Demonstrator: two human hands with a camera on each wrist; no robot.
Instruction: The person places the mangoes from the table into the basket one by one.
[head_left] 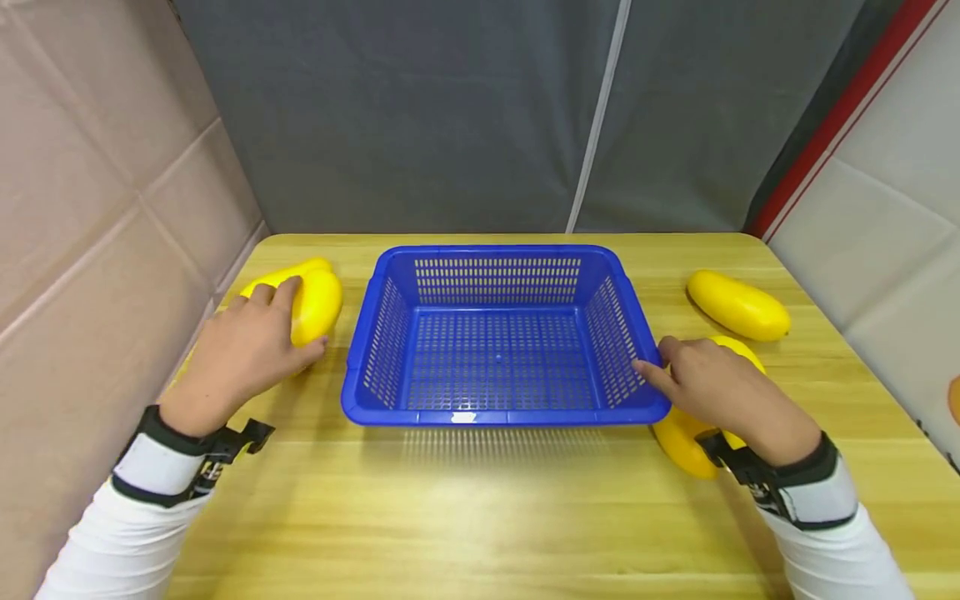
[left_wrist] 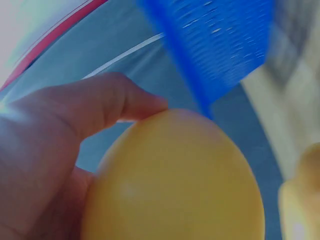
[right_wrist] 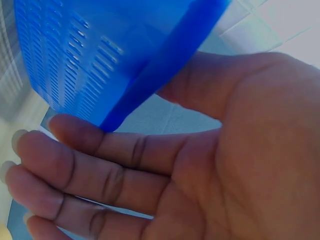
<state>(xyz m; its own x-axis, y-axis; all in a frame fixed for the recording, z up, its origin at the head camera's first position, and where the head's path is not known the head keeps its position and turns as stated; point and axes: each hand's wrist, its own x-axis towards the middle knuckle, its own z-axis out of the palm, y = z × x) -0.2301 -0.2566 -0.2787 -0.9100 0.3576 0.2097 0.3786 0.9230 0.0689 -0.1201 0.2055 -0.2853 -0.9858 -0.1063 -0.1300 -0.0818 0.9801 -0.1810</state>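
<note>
My left hand (head_left: 243, 346) holds a smooth, rounded yellow fruit (head_left: 318, 308) at the table's left side, thumb on the near side and fingers over the top. The left wrist view shows the thumb against the fruit's (left_wrist: 175, 185) surface. Behind that hand lies another yellow fruit (head_left: 277, 273), partly covered. A blue plastic basket (head_left: 510, 417) with slotted walls stands mid-table, nothing in it. At its right rim, my right hand (head_left: 720, 387) pinches the edge; thumb and index finger meet the rim (right_wrist: 155, 75) in the right wrist view.
Yellow fruit (head_left: 682, 446) shows below the right hand, partly hidden by it. Farther back on the right lies a long yellow fruit (head_left: 738, 306). A grey curtain (head_left: 412, 125) hangs behind the wooden table (head_left: 450, 525), with tiled walls (head_left: 82, 208) on both sides.
</note>
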